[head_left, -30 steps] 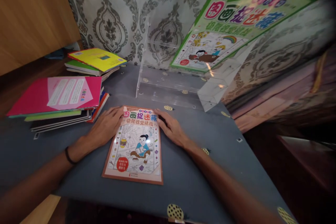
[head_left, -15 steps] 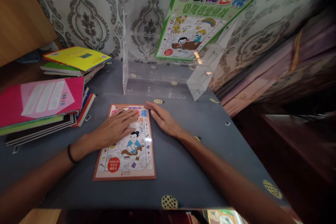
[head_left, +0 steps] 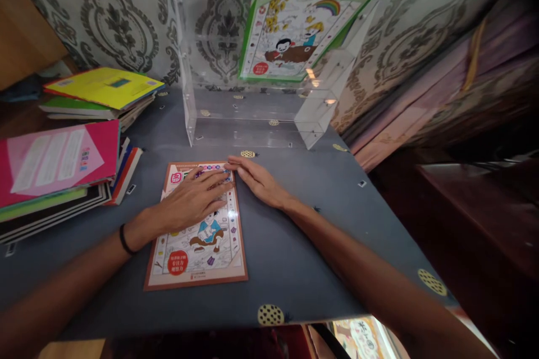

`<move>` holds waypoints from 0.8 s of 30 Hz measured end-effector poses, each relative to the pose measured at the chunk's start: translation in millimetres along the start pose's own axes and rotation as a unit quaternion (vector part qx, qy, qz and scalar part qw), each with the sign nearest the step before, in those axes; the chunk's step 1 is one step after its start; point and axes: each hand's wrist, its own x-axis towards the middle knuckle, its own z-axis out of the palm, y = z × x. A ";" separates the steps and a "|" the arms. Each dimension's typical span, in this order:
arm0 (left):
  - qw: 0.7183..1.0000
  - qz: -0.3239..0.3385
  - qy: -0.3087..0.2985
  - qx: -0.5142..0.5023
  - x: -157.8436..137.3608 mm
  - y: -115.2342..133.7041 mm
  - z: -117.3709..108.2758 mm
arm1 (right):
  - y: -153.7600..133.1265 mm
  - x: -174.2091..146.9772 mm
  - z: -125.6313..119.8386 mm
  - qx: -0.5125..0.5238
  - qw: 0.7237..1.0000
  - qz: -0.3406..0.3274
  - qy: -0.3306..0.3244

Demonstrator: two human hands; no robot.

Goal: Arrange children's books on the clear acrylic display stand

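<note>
Head view: left hand (head_left: 191, 201) palm-down on brown-edged book (head_left: 206, 261), right hand (head_left: 261, 184) at its corner; neither grips.
Clear rack (head_left: 316, 116) holds green book (head_left: 295, 33).

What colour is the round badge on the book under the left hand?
The badge is red, clearest in the head view.

Single head view, forward and down, close over the table (head_left: 290, 258)
</note>
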 end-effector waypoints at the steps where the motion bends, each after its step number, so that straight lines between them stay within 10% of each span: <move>1: 1.000 -0.001 0.001 0.004 0.7 0.8 -0.2 | 0.3 0.0 -0.1 -0.003 1.000 -0.003 0.000; 24: 0.995 0.058 -0.024 -0.075 -5.3 11.0 -9.2 | 1.8 -2.4 2.2 -0.066 0.997 -0.024 -0.014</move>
